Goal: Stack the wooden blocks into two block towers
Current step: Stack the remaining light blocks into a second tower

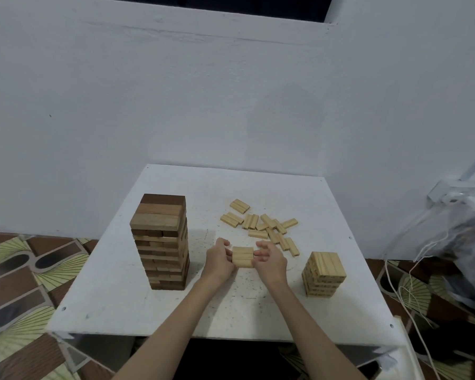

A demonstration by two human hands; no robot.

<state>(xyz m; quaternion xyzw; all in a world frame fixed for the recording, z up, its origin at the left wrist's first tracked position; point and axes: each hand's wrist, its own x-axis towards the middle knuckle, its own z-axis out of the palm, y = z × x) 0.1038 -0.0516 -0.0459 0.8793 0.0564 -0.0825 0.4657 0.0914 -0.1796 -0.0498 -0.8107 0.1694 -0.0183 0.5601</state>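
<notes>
A tall tower of darker wooden blocks (163,242) stands on the left of the white table (115,292). A shorter tower of pale blocks (324,274) stands on the right. Between them, at the table's middle, my left hand (220,260) and my right hand (269,259) hold a row of three pale blocks (242,256) from either end, fingers curled against its sides. Several loose pale blocks (266,229) lie scattered just behind my hands.
The table stands against a white wall. White cables (406,283) and a dark plastic bag (466,242) hang off the right edge. A patterned floor (19,275) shows on the left.
</notes>
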